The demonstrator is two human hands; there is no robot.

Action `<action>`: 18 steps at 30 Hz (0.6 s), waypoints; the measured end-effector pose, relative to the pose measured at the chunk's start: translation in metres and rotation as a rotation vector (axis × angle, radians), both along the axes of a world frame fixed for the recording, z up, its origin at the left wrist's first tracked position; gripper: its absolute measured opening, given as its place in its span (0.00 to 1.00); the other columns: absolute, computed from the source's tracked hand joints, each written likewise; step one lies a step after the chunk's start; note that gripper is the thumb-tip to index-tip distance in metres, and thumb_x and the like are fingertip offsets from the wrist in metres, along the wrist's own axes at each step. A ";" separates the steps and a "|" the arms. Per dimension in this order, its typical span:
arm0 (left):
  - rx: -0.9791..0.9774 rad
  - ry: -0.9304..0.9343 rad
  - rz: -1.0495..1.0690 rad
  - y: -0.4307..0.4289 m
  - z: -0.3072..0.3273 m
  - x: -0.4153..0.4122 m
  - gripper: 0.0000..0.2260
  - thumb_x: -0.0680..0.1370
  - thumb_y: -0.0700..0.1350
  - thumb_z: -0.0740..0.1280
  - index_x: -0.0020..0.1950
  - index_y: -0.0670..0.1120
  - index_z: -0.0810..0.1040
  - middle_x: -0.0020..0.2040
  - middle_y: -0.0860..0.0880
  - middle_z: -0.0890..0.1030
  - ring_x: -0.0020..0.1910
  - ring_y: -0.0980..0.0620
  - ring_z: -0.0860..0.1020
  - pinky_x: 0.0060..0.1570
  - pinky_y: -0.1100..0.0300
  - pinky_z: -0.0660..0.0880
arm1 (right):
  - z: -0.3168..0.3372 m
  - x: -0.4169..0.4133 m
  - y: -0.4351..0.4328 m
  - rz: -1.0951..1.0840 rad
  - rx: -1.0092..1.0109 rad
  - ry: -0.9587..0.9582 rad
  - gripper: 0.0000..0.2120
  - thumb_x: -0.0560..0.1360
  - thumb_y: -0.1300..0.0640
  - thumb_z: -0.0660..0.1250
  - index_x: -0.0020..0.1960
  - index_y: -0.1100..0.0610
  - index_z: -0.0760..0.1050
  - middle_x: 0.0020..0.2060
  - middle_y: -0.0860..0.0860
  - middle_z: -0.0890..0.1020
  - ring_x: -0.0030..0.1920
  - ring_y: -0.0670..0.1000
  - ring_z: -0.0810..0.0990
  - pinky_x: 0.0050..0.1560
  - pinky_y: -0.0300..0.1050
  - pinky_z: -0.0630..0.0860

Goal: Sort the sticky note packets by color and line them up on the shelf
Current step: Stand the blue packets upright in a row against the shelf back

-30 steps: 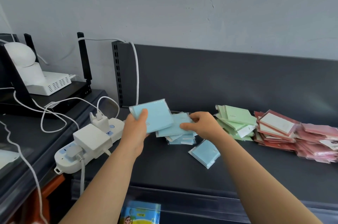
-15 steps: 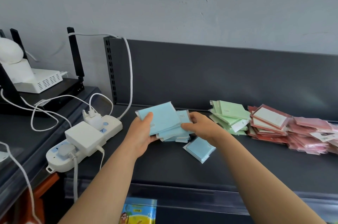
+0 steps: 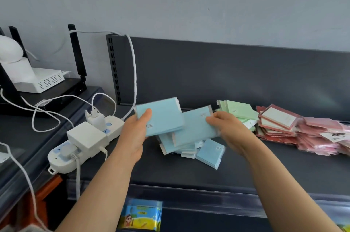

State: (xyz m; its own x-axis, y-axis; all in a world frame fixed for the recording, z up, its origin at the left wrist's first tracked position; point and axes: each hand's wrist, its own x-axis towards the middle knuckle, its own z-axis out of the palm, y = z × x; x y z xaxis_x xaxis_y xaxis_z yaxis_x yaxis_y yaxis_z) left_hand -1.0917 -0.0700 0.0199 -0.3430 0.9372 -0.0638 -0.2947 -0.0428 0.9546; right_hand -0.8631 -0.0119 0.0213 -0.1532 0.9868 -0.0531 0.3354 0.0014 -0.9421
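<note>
Left hand (image 3: 132, 137), right hand (image 3: 233, 133): one blue packet (image 3: 164, 118) each

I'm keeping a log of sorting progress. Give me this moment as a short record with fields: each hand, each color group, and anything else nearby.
left hand: grips blue packet, thumb on top
right hand: pinches second blue packet by its right edge
blue pile: loose heap on shelf, below the hands
green pile: right of blue pile
red and pink pile: far right, untidy
power strip: left of the piles
</note>
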 end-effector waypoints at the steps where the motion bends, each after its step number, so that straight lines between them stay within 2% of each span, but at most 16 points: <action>1: 0.035 -0.001 0.034 0.001 0.001 0.001 0.05 0.82 0.45 0.63 0.54 0.49 0.78 0.54 0.49 0.83 0.53 0.52 0.81 0.53 0.53 0.77 | 0.004 0.002 0.000 -0.044 0.005 0.065 0.08 0.78 0.54 0.63 0.46 0.59 0.74 0.48 0.58 0.79 0.46 0.56 0.76 0.54 0.54 0.75; 3: 0.103 -0.008 0.089 0.002 0.004 0.003 0.06 0.82 0.45 0.62 0.58 0.50 0.76 0.55 0.51 0.82 0.53 0.53 0.80 0.50 0.53 0.79 | 0.012 0.006 0.000 -0.113 0.048 0.182 0.06 0.80 0.57 0.60 0.45 0.58 0.71 0.45 0.56 0.76 0.43 0.53 0.73 0.45 0.50 0.74; 5: 0.140 0.030 0.118 0.003 0.007 0.006 0.09 0.82 0.47 0.61 0.62 0.50 0.72 0.56 0.52 0.80 0.53 0.53 0.80 0.49 0.52 0.80 | 0.019 0.013 0.000 -0.151 0.147 0.164 0.07 0.80 0.56 0.59 0.46 0.59 0.68 0.42 0.55 0.73 0.38 0.51 0.68 0.37 0.47 0.67; 8: 0.127 0.079 0.065 0.007 0.010 0.012 0.08 0.83 0.47 0.60 0.61 0.51 0.72 0.55 0.50 0.80 0.52 0.53 0.81 0.45 0.53 0.81 | 0.025 0.013 0.001 -0.128 0.205 0.194 0.09 0.80 0.54 0.58 0.50 0.61 0.68 0.43 0.54 0.73 0.40 0.51 0.68 0.41 0.49 0.65; 10: 0.101 0.053 -0.029 0.010 0.015 0.020 0.07 0.83 0.48 0.59 0.59 0.51 0.74 0.54 0.49 0.81 0.51 0.51 0.82 0.44 0.50 0.82 | 0.025 0.000 0.002 -0.081 0.199 0.182 0.09 0.78 0.52 0.60 0.48 0.59 0.70 0.43 0.53 0.74 0.42 0.52 0.69 0.42 0.50 0.66; 13: 0.098 0.036 -0.147 0.014 0.022 0.032 0.10 0.83 0.50 0.59 0.60 0.49 0.75 0.54 0.48 0.83 0.50 0.49 0.83 0.46 0.47 0.81 | 0.022 -0.021 0.005 -0.056 0.177 0.129 0.09 0.77 0.49 0.60 0.45 0.55 0.71 0.43 0.54 0.75 0.42 0.55 0.73 0.46 0.55 0.73; 14: 0.110 0.049 -0.176 0.015 0.023 0.035 0.11 0.82 0.51 0.60 0.60 0.48 0.75 0.54 0.47 0.83 0.51 0.49 0.83 0.47 0.47 0.81 | 0.020 -0.026 0.007 -0.047 0.167 0.124 0.09 0.77 0.48 0.61 0.47 0.54 0.71 0.45 0.55 0.78 0.44 0.58 0.76 0.51 0.58 0.77; 16: 0.137 0.141 -0.219 0.021 0.025 0.038 0.12 0.81 0.50 0.63 0.62 0.47 0.73 0.56 0.47 0.82 0.52 0.49 0.83 0.47 0.49 0.82 | 0.019 -0.032 0.011 -0.022 0.146 0.155 0.11 0.76 0.47 0.62 0.51 0.54 0.71 0.51 0.56 0.80 0.52 0.58 0.80 0.58 0.60 0.77; 18: 0.140 0.210 -0.231 0.029 0.025 0.037 0.13 0.80 0.47 0.65 0.64 0.47 0.71 0.57 0.47 0.80 0.53 0.50 0.82 0.49 0.51 0.81 | 0.018 -0.035 0.017 0.006 0.134 0.261 0.12 0.78 0.52 0.64 0.58 0.54 0.68 0.53 0.53 0.81 0.54 0.53 0.81 0.58 0.55 0.77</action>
